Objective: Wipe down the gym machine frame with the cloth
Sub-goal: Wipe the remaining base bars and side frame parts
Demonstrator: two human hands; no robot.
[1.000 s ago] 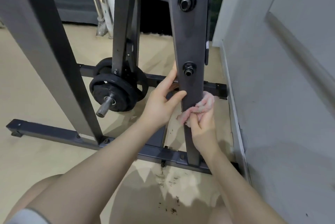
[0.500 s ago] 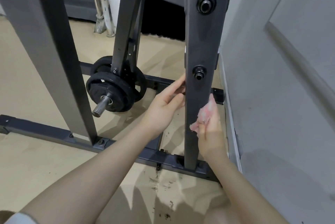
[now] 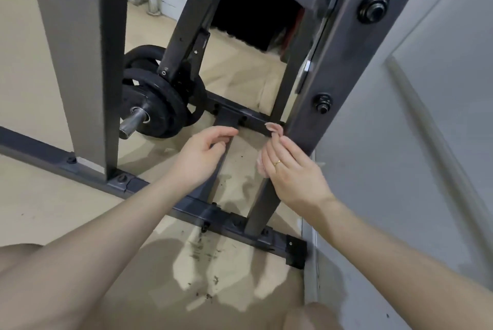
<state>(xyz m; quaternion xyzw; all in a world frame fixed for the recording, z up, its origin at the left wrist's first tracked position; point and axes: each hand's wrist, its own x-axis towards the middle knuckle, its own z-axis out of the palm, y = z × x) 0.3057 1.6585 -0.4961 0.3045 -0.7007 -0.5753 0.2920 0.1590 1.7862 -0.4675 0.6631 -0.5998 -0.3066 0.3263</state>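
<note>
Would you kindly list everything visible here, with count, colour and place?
Frame uprights: two large, grey, left and right, plus a dark slanted post between.
Base bars: dark grey, bolted, crossing the floor.
Weight plates: two, black, on a silver peg, centre left.
Bolts: two, black, on the right upright.
Floor: beige, dark debris specks near the base.
Wall: grey, right side.
Cloth: one, pink, mostly hidden in the right hand.
Left hand: fingers loosely curled, holding nothing.
Right hand: ring on one finger, grips the cloth beside the right upright.
</note>
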